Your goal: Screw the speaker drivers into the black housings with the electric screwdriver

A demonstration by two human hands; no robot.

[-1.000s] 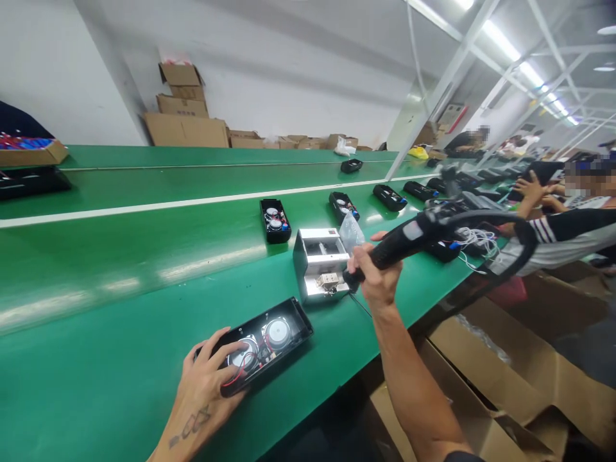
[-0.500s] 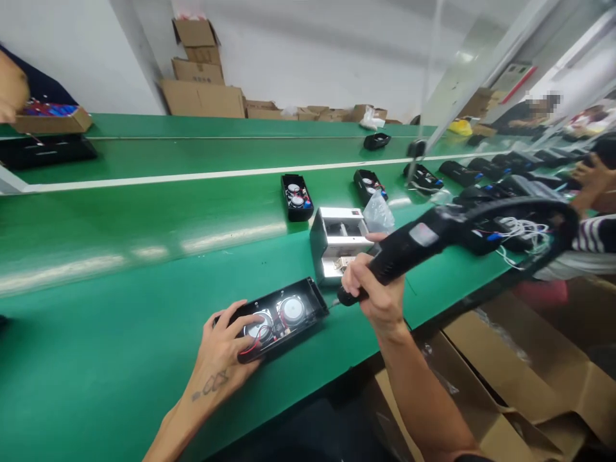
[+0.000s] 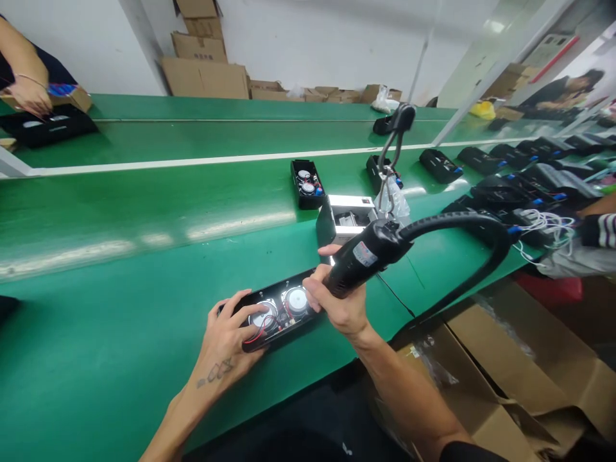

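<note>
An open black speaker housing [image 3: 283, 305] with two round drivers and red wires lies on the green belt [image 3: 120, 321] near its front edge. My left hand [image 3: 231, 337] rests on its left end, fingers spread over one driver. My right hand [image 3: 337, 305] is closed around a black electric screwdriver [image 3: 368, 253], whose tip points down at the housing's right end. A thick black cable [image 3: 481, 256] loops off the tool to the right, and a hook [image 3: 392, 160] hangs it from above.
A silver metal box [image 3: 344, 221] stands just behind the housing, with a clear bag [image 3: 397, 202] beside it. More black housings [image 3: 307, 183] lie further along the belt. Another person's hands [image 3: 29, 96] work at far left. Cardboard boxes [image 3: 520, 359] sit below right.
My right hand has brought the screwdriver down and left from beside the silver box to the housing's right end. My left hand stays on the housing. The view has tilted downwards.
</note>
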